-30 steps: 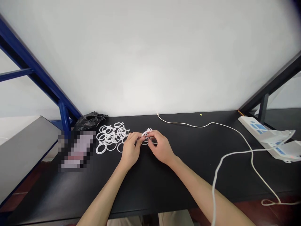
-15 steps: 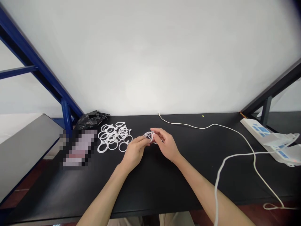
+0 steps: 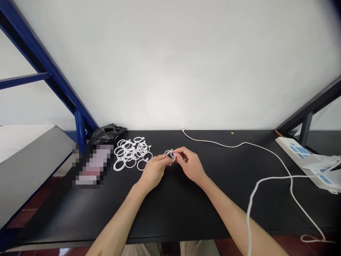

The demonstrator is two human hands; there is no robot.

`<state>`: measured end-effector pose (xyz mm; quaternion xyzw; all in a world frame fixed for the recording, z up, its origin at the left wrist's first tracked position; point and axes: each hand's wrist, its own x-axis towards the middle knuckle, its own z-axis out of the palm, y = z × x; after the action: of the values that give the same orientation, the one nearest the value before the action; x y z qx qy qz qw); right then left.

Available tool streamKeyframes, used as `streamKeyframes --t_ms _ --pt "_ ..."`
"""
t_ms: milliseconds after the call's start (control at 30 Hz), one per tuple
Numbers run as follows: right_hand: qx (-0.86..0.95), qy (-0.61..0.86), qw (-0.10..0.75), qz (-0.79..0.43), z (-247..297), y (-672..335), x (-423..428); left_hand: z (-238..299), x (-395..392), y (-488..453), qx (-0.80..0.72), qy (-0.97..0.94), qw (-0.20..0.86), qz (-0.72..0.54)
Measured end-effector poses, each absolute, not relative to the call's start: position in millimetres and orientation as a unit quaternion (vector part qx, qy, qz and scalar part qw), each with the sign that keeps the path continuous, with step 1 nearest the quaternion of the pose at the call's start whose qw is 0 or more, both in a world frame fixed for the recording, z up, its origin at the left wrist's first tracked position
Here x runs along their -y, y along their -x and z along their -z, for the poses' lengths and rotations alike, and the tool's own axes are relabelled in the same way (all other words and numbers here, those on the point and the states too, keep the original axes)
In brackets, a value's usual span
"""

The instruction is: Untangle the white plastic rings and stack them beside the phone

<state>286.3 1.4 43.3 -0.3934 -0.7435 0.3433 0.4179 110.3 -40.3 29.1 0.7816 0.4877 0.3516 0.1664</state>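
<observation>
Both hands meet over the black table [image 3: 170, 209] near its middle. My left hand [image 3: 153, 171] and my right hand [image 3: 190, 165] pinch a small cluster of white plastic rings [image 3: 170, 155] between their fingertips, just above the tabletop. Each hand's fingers are curled round the cluster. To the left of my left hand lies a loose pile of several white rings [image 3: 131, 153], flat on the table and apart from the hands.
A crumpled black bag [image 3: 106, 133] sits behind the pile by a blue frame post [image 3: 80, 129]. A blurred pinkish object [image 3: 93, 165] lies left of the pile. A white cable [image 3: 266, 160] runs across the right side to a white power strip [image 3: 306, 160].
The view has shifted slightly. Both hands stay together on the ring cluster, fingers working it; the pile of rings has not moved.
</observation>
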Motion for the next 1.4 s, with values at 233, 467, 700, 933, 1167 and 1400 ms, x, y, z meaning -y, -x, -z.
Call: streamKeyframes --t_ms 233,467,700,933,1167,1400 --pt "0.739 0.417 0.427 -0.313 -37 -286 -6 -29 37 -106 -0.526 -0.778 0.029 -0.342" --pt "0.831 0.419 0.326 -0.167 -28 -287 -3 -29 36 -80 -0.731 -0.595 -0.174 -0.284" --pt "0.870 0.397 0.271 -0.107 -22 -282 -2 -26 37 -87 -0.708 -0.625 -0.169 -0.282" --pt "0.857 0.419 0.285 -0.099 -24 -284 -4 -21 38 -106 -0.553 -0.788 -0.023 -0.271" --pt "0.850 0.465 0.244 -0.045 -16 -284 -8 -20 36 -108 -0.558 -0.801 0.017 -0.217" --pt "0.835 0.498 0.228 -0.045 -18 -286 -9 -28 38 -109 -0.621 -0.694 0.099 -0.350"
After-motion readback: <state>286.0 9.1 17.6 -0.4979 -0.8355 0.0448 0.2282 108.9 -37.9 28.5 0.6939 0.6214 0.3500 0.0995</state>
